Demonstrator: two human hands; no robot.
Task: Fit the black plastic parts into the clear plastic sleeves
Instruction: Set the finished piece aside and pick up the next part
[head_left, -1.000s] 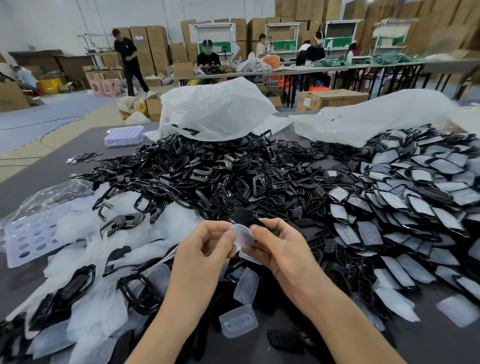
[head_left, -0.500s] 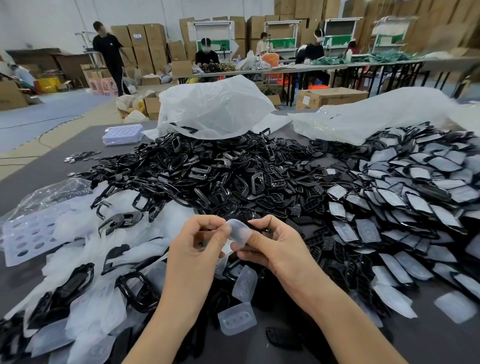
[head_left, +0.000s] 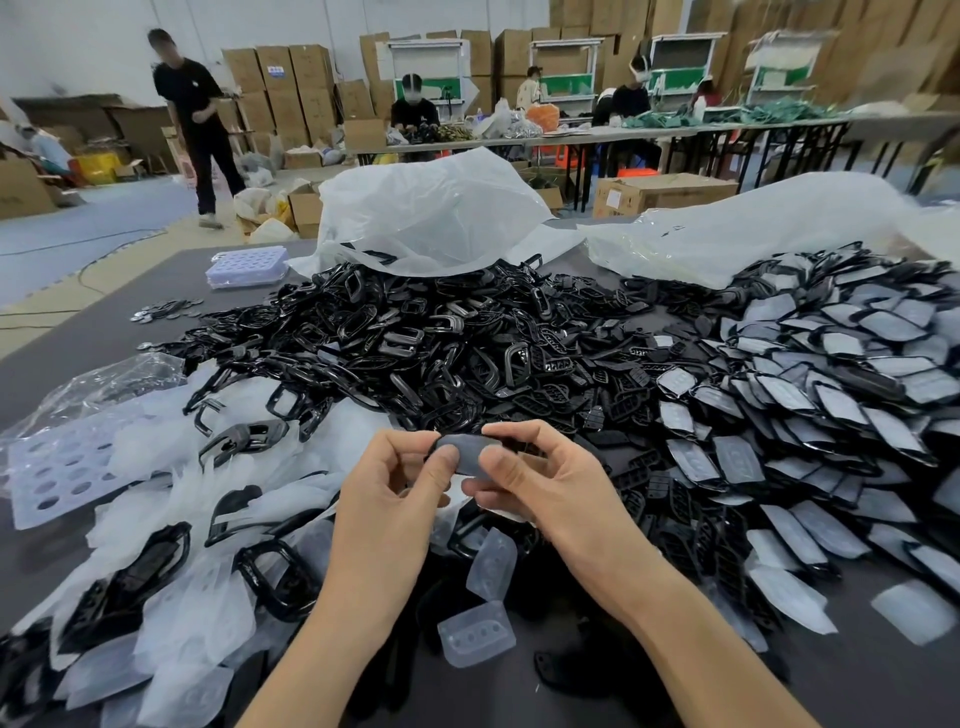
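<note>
Pinched above the desk (head_left: 78, 332), near centre: black part (head_left: 467, 449) inside clear sleeve (head_left: 470, 465). Gripped at its 9 o'clock end by left hand (head_left: 395, 499), at 3 o'clock by right hand (head_left: 543, 488), thumbs on front, fingers curled behind.

Above the tabletop (head_left: 93, 343), the left hand (head_left: 395, 499) and right hand (head_left: 550, 483) pinch one dark oval part (head_left: 464, 453) between thumbs and fingertips; its face looks dull grey, as if sleeved. Behind it lies a heap of bare black parts (head_left: 415, 353). Sleeved ones (head_left: 831, 395) spread to the right, clear sleeves (head_left: 171, 483) pile up on the left, and a white bag (head_left: 431, 208) slumps at the far side.
</note>
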